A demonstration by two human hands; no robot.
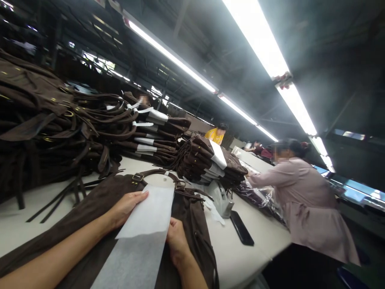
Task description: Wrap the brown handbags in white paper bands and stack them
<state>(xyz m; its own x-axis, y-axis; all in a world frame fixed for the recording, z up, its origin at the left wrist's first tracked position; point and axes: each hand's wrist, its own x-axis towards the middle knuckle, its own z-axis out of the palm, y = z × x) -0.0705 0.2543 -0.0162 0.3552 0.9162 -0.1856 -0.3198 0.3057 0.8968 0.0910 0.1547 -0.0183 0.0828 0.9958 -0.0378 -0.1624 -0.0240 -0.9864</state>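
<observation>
A dark brown bag (105,204) with a buckled handle lies on the table in front of me. White paper (150,212) runs over its middle, its upper part overlapping a lower stretch. My left hand (128,206) pinches the left edge of the paper near the top, thumb and fingers together. On the other side, my right hand (177,241) grips the right edge lower down, its fingers curled and partly hidden. The handle (156,172) arches just beyond the paper's top end.
Piled brown bags (33,100) stand at left, with a paper-banded stack (210,160) ahead. A tape dispenser (221,200) and a black phone (241,228) lie on the white table (234,269). At right, a person in a pink top (306,208) handles plastic-wrapped items (264,196).
</observation>
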